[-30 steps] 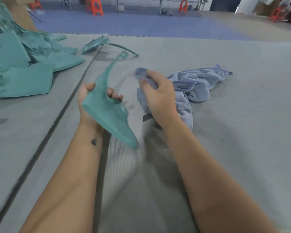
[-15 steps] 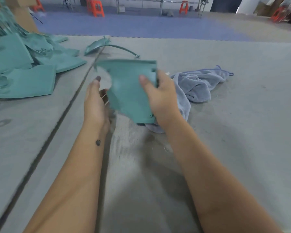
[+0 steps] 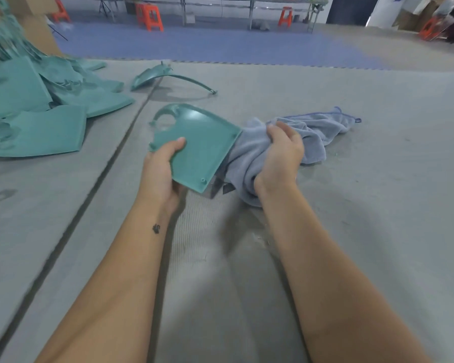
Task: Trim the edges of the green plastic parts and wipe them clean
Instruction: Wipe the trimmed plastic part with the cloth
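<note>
My left hand (image 3: 163,169) grips a flat green plastic part (image 3: 202,145) by its near left edge, thumb on top, and holds it tilted just above the grey work surface. The part has a curved hook-shaped cutout at its far left corner. Right beside it, my right hand (image 3: 281,158) grips a bunched blue-grey cloth (image 3: 315,129), whose free end trails away to the right on the surface. A dark pointed object (image 3: 220,186) lies partly hidden under the part and the cloth.
A heap of green plastic parts (image 3: 34,108) lies at the far left. A single curved green part (image 3: 152,77) lies behind the held one. A dark seam (image 3: 95,189) runs diagonally across the grey mat. Orange stools (image 3: 150,15) stand on the blue floor beyond.
My right hand let go of the part and took hold of the cloth. My left hand took the part by its left edge and laid it flatter, tilted toward me.
</note>
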The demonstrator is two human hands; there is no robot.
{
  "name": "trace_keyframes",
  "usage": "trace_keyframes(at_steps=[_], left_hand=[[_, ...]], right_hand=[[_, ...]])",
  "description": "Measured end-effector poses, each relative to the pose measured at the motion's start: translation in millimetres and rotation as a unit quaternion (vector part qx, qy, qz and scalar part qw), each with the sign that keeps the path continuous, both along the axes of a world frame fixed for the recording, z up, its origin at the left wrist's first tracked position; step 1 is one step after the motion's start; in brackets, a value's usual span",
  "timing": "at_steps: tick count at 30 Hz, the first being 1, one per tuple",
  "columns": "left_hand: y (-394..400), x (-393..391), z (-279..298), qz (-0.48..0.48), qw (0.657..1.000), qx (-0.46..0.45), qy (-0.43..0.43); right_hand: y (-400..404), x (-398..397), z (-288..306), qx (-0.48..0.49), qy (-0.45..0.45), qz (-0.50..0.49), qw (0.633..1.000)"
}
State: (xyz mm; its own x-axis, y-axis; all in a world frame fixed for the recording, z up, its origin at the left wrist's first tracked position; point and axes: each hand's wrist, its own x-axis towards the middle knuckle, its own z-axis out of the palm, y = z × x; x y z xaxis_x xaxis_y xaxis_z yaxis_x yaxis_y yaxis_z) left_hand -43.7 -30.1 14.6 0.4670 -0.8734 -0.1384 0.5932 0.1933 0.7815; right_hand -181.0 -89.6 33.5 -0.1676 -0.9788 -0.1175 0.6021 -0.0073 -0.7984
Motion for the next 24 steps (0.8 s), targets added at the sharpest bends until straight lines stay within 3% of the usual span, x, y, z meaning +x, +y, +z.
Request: trace_keyframes(at_steps=[3, 6, 9, 13, 15, 21, 24], left_hand=[[1, 5, -1, 0.009, 1.000, 0.018, -0.022], [5, 2, 1, -0.032, 0.996, 0.047, -0.075], [6, -3, 1, -0.067, 0.992, 0.045, -0.097], [5, -9, 3, -0.092, 0.995, 0.001, -0.031], [6, -7, 3, -0.097, 0.995, -0.001, 0.001], [9, 10, 2, -0.104, 0.994, -0.013, 0.033], [8, 10, 1, -0.093, 0.995, -0.024, 0.040]], right_hand=[[-6, -12, 1, -0.018, 0.029, -0.062, 0.997], [-3, -12, 2, -0.097, 0.179, -0.090, 0.975], [6, -1, -5, -0.219, 0.342, -0.035, 0.913], [20, 24, -19, -0.246, 0.533, 0.184, 0.788], [25, 27, -20, -0.268, 0.550, 0.233, 0.756], [39, 26, -7, -0.321, 0.471, 0.330, 0.752], [39, 25, -9, -0.317, 0.455, 0.320, 0.769]])
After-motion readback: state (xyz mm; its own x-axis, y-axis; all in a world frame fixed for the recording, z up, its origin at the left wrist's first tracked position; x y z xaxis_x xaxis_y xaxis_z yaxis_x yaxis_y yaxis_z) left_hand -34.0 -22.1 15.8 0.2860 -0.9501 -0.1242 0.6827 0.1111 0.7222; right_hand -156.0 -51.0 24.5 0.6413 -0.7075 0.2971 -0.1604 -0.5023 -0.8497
